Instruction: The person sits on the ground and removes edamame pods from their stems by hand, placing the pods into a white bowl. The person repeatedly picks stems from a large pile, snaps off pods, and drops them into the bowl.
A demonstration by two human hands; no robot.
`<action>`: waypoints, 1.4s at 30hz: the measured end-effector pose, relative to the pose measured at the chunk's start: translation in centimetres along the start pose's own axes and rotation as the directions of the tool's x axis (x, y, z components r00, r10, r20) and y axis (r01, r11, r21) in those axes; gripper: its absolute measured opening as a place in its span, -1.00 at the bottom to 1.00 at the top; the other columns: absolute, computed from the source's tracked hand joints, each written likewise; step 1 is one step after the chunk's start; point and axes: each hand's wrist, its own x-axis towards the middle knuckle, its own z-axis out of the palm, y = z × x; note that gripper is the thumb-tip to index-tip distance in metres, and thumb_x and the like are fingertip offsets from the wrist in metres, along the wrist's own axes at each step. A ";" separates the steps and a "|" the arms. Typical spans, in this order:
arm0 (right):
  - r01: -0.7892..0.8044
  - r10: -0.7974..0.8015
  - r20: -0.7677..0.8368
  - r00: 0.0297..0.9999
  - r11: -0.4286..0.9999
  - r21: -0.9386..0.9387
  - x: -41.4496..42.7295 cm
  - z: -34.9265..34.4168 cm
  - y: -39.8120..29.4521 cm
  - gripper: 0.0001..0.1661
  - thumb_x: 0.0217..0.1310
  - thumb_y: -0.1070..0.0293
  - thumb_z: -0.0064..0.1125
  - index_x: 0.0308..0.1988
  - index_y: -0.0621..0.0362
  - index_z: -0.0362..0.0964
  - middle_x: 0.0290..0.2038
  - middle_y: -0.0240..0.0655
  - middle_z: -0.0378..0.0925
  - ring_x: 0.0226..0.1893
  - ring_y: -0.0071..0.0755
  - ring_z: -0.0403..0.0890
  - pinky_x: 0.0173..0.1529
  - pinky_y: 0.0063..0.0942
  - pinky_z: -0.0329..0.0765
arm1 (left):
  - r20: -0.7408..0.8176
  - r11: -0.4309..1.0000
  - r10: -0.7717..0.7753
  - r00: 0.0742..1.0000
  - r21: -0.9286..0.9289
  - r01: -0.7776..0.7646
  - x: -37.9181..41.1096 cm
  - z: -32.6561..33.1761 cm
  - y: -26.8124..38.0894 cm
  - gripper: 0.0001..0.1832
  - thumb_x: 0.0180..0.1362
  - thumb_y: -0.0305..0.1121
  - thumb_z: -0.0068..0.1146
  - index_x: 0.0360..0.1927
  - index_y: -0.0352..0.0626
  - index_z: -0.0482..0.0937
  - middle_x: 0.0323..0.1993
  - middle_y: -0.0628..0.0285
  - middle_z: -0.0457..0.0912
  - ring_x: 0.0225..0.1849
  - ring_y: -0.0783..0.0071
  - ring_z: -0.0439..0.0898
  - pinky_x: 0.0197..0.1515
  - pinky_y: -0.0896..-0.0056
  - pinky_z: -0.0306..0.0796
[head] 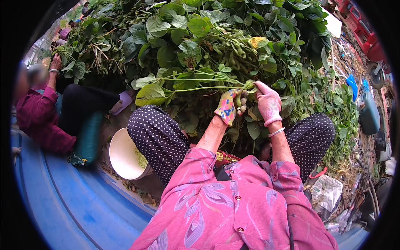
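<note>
My left hand (231, 104), in a colourful patterned glove with bare fingertips, is curled round a few green pods (240, 101) close to the stalk. A thin green stalk (200, 89) with leaves at its far end stretches left from between my hands. My right hand (267, 101), in a pink glove, has thumb and forefinger at the stalk's right end, where a small leafy clump (248, 84) shows. Behind both hands rises a big heap of pod-bearing soybean plants (193, 40); many green pods (231, 56) hang in its middle.
Left of my knee a white bucket (125, 153) with shelled green beans (140, 159) leans slightly. Another person (47, 115) sits at the left, one hand (56, 62) at the heap. Blue ridged sheeting (68, 193) lies behind. At right are a green jerrycan (368, 112) and plastic litter (326, 192).
</note>
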 end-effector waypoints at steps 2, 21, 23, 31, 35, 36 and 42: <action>0.023 -0.025 -0.062 0.998 0.999 -0.034 -0.2 1.1 0.7 -0.76 0.10 0.27 0.04 -0.16 -0.12 0.47 -0.27 -0.25 0.54 -0.25 -0.14 0.54 -0.18 -0.39 0.45 | 0.110 0.984 0.024 0.994 -0.180 -0.004 0.2 0.2 -0.7 -0.73 0.18 -0.19 -0.18 -0.31 -0.19 0.44 -0.59 0.30 0.44 -0.63 0.43 0.43 -0.72 0.60 0.20; -0.272 0.062 0.332 0.941 0.723 0.635 -3.2 0.6 -1.5 -0.63 0.09 0.53 -0.06 -0.04 0.30 0.36 -0.54 -0.45 0.41 -0.61 -0.68 0.32 -0.50 -0.70 0.32 | -0.398 0.948 0.293 0.870 0.239 -0.210 1.4 2.6 -0.4 -0.78 -0.05 -0.19 0.27 -0.45 -0.09 0.55 -0.70 0.50 0.39 -0.75 0.75 0.22 -0.73 0.67 0.05; -0.288 0.063 0.359 0.931 0.731 0.619 -3.1 0.4 -1.9 -0.62 0.09 0.54 -0.07 -0.03 0.31 0.35 -0.53 -0.46 0.41 -0.61 -0.69 0.32 -0.50 -0.70 0.32 | -0.435 0.903 0.385 0.814 0.362 -0.233 1.2 3.4 -0.3 -0.77 -0.05 -0.22 0.27 -0.48 -0.15 0.54 -0.69 0.48 0.40 -0.72 0.72 0.24 -0.71 0.62 0.08; -0.323 0.130 0.324 0.937 0.674 0.664 -2.5 1.7 0.0 -0.66 0.10 0.55 -0.02 -0.06 0.29 0.39 -0.53 -0.50 0.40 -0.65 -0.73 0.28 -0.59 -0.76 0.24 | -0.403 0.879 0.438 0.803 0.380 -0.289 2.0 3.0 -0.7 -0.78 0.00 -0.24 0.20 -0.57 -0.14 0.49 -0.73 0.46 0.37 -0.75 0.71 0.23 -0.74 0.61 0.07; -0.431 0.121 0.440 0.890 0.543 0.721 -2.2 0.3 -0.5 -0.71 0.11 0.51 -0.02 -0.11 0.29 0.42 -0.61 -0.55 0.36 -0.69 -0.78 0.25 -0.65 -0.80 0.14 | -0.192 0.984 0.145 0.970 0.132 -0.121 1.1 2.2 1.1 -0.76 0.07 -0.23 0.08 -0.63 -0.03 0.40 -0.78 0.47 0.32 -0.83 0.72 0.17 -0.79 0.67 -0.06; -0.456 0.090 0.495 0.864 0.554 0.696 -1.8 -0.8 -0.4 -0.70 0.11 0.50 -0.03 -0.11 0.28 0.42 -0.62 -0.55 0.35 -0.71 -0.79 0.23 -0.66 -0.80 0.12 | -0.141 0.988 0.112 0.984 0.118 -0.096 0.7 2.8 1.6 -0.76 0.07 -0.22 0.07 -0.63 -0.02 0.40 -0.77 0.47 0.33 -0.84 0.72 0.16 -0.79 0.68 -0.07; -0.354 0.016 0.495 0.869 0.719 0.598 -1.1 -1.8 -1.4 -0.79 0.10 0.48 -0.05 -0.24 0.23 0.46 -0.66 -0.57 0.31 -0.73 -0.80 0.19 -0.66 -0.78 0.10 | -0.098 0.879 0.033 0.995 0.476 0.018 0.0 3.7 3.8 -0.72 -0.01 -0.08 0.15 -0.51 -0.09 0.51 -0.73 0.42 0.43 -0.78 0.72 0.32 -0.76 0.73 0.05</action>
